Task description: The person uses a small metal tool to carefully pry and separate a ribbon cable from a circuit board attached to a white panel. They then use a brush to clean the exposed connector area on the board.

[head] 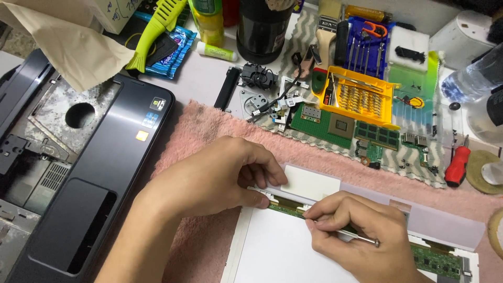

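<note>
Item: white display panel, lower centre, thin and likely fragile; best held by edges. My left hand pinched its top strip; my right hand gripped a slim metal tool.

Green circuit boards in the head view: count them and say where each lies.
3. One large green circuit board beside the yellow bit tray, one smaller board right of it, and one narrow strip along the white panel. More may be hidden.
</note>
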